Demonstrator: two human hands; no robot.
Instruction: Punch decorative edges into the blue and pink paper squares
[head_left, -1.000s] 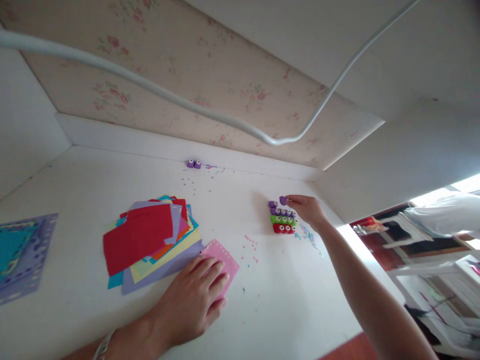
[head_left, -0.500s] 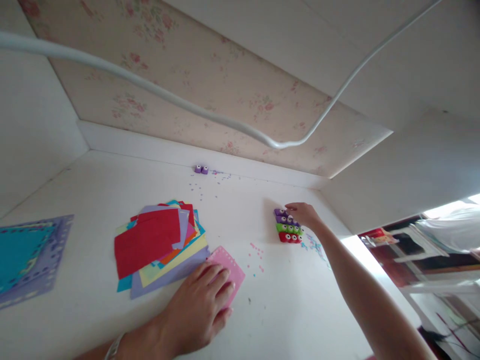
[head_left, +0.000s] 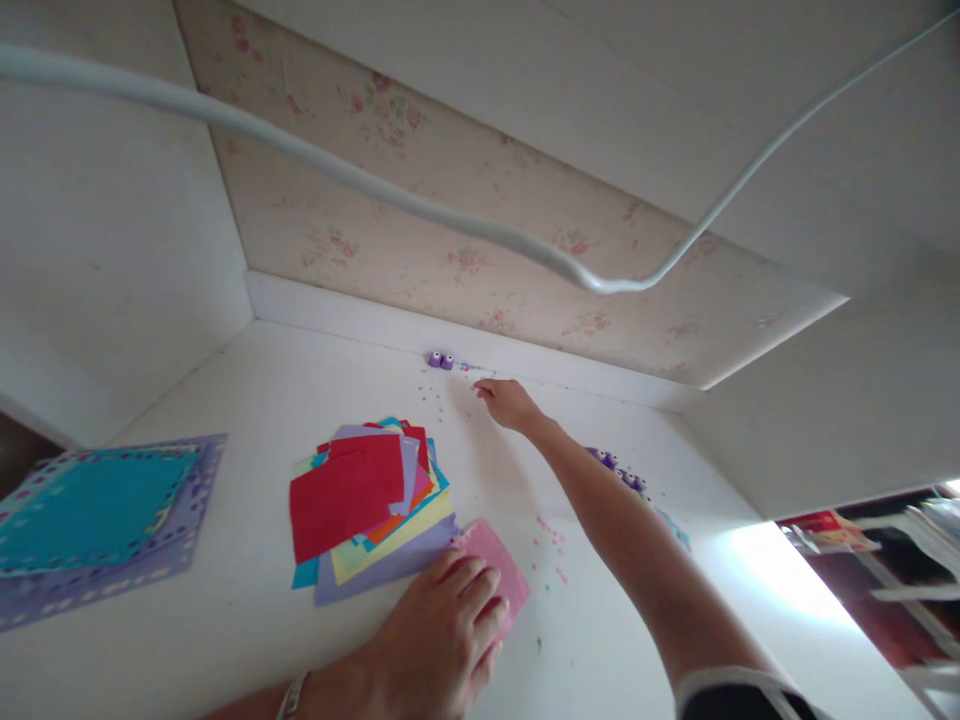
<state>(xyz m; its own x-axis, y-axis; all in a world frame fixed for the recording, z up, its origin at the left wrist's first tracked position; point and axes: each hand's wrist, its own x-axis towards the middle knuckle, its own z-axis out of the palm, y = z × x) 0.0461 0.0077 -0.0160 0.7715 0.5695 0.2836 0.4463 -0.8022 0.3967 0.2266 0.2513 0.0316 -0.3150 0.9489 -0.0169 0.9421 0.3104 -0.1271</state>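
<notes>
My left hand (head_left: 442,630) rests on a sheet of pink paper (head_left: 495,560), its bent fingers over the sheet and the thumb by the near edge. My right hand (head_left: 510,402) is stretched out over the back of the white table, fingertips pinched together; a pale speck shows at the tips, too small to name. Just left of it, two small purple craft punches (head_left: 441,361) with white round tops stand against the back wall. More punches (head_left: 616,467), purple ones showing, sit partly hidden behind my right forearm.
A loose pile of coloured paper (head_left: 349,500) lies left of the pink sheet. Farther left are blue and lilac sheets (head_left: 105,510) with punched borders. Tiny paper cut-outs (head_left: 551,535) are scattered about the table. A white cable (head_left: 465,222) hangs across the view above.
My right hand has left the rows of punches and swung left to near the two purple ones at the back. My left hand stays on the pink paper. The view has shifted slightly.
</notes>
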